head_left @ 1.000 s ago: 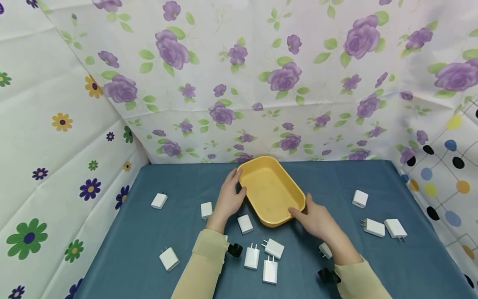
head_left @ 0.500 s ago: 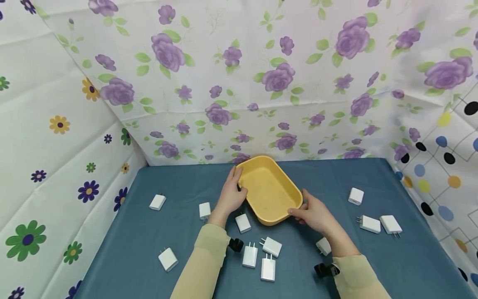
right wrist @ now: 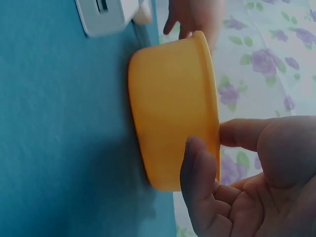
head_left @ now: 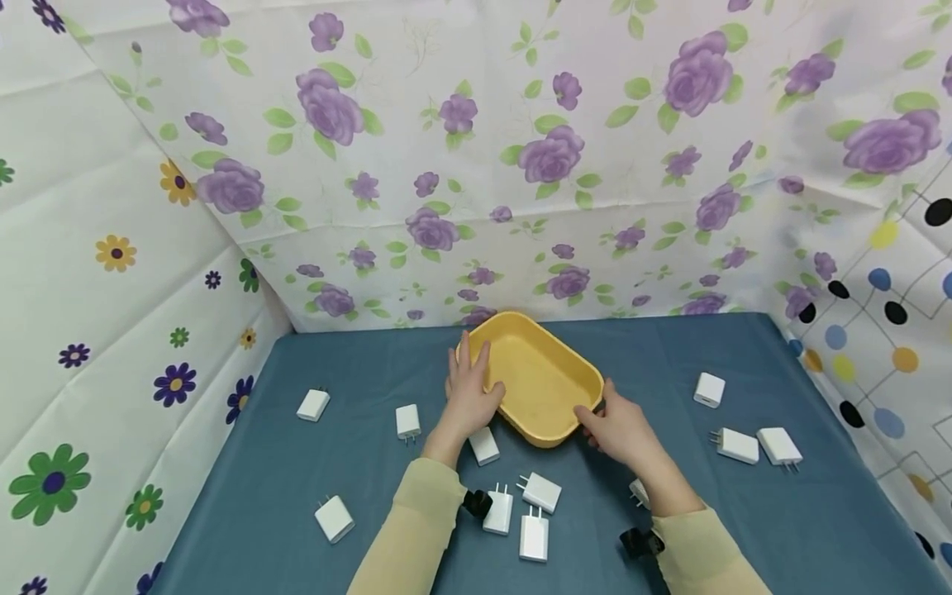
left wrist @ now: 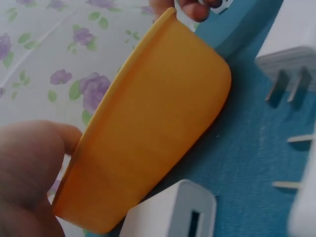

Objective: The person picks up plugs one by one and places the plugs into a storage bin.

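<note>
A yellow plastic tray (head_left: 546, 388), rounded at its corners and with nothing inside, sits near the back of the blue-covered table. My left hand (head_left: 472, 395) lies at its left side with straight, spread fingers, and the thumb (left wrist: 64, 136) reaches over the rim in the left wrist view. At the right near corner, my right hand (head_left: 621, 428) pinches the rim, thumb inside and fingers on the outer wall (right wrist: 173, 94). A white charger plug (head_left: 484, 448) is just below the left hand, partly covered by it. Another charger (head_left: 640, 493) is mostly hidden behind the right wrist.
Several white charger plugs are scattered on the blue cloth (head_left: 245, 496): a cluster (head_left: 534, 535) in front of the tray, some to the left (head_left: 334, 519), and some to the right (head_left: 736, 446). A flowered curtain (head_left: 416, 165) rises behind the table edge.
My left hand has shifted slightly right over the tray's side and its fingers have spread. The tray's left end has swung a little to the left. My right hand keeps its pinch on the rim.
</note>
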Demonstrator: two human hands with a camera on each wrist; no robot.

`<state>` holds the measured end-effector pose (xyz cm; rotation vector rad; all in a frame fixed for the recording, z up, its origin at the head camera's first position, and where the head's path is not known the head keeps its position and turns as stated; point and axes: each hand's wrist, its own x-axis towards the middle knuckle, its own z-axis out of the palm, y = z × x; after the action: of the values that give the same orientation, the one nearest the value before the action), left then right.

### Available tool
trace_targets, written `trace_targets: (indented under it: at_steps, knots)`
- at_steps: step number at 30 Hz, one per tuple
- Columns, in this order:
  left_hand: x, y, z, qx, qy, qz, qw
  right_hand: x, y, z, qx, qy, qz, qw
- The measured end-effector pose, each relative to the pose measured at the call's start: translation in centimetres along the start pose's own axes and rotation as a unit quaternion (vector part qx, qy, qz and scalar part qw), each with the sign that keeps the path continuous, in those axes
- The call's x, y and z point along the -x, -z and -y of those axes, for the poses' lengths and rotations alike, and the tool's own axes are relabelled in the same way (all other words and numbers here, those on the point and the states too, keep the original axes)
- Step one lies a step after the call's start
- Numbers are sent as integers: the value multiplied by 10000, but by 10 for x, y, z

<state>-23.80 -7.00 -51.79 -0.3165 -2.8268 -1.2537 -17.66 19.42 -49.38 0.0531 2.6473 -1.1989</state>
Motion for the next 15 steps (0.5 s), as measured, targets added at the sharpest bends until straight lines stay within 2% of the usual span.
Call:
trace_targets:
  at_steps: [4, 8, 12, 15]
  knots:
    - [5, -1, 0, -3, 52, -126, 9999, -7, 14, -3, 409, 151, -148, 9989]
    - [10, 0, 2, 219, 83, -342, 9991, -18, 25, -8, 663, -2, -368, 9971]
    - [17, 0, 6, 455, 36, -643, 9969, -28, 31, -15, 656, -117, -622, 9958]
    - [22, -3, 10, 604, 8, -922, 9939, -27, 32, -20, 566, 43, -621, 9965]
